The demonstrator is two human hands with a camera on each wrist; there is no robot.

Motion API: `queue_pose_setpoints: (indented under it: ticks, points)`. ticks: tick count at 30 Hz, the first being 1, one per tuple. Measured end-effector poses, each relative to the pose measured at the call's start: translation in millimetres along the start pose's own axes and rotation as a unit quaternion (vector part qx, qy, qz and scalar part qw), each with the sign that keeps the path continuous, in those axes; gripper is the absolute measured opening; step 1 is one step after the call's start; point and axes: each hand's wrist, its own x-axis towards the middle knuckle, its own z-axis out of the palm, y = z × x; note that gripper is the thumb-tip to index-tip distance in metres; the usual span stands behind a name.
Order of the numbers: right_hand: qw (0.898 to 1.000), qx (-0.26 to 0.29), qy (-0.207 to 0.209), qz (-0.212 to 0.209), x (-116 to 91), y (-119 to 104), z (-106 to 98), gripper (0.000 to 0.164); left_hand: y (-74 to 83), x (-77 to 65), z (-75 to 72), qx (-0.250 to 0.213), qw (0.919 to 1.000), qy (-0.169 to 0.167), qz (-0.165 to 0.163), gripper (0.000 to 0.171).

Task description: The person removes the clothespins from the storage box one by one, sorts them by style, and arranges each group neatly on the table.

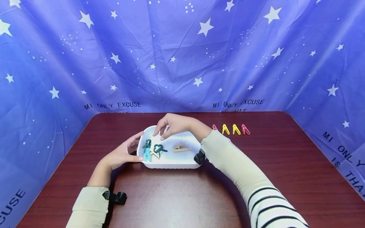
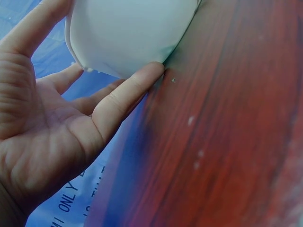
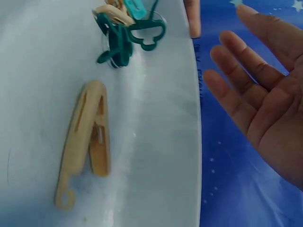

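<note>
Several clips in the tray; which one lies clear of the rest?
The beige clip lying alone, right of the tray's middle. The other clips there, beige included, bunch together at the end near the left hand.

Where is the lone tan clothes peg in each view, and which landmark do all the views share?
Head: the clothes peg lies in the white tray, right of its middle.
Left wrist: not in the picture.
Right wrist: left of centre, below the green clips.
Shared landmark: the white tray.
</note>
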Motion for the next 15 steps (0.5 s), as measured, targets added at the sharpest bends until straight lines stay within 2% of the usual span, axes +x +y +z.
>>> queue_pose_setpoints:
  ticks: [8,15]
  points:
    - [0.996,0.043,-0.065,0.041,26.7,7.0,12.2,0.029,-0.3,-0.1,-1.2,-0.004,1.0000,0.002,-0.002,0.100]
    - [0.988,0.070,-0.098,0.094,33.5,17.4,14.4,0.034,0.9,0.7,0.0,-0.007,1.0000,0.003,-0.006,0.101]
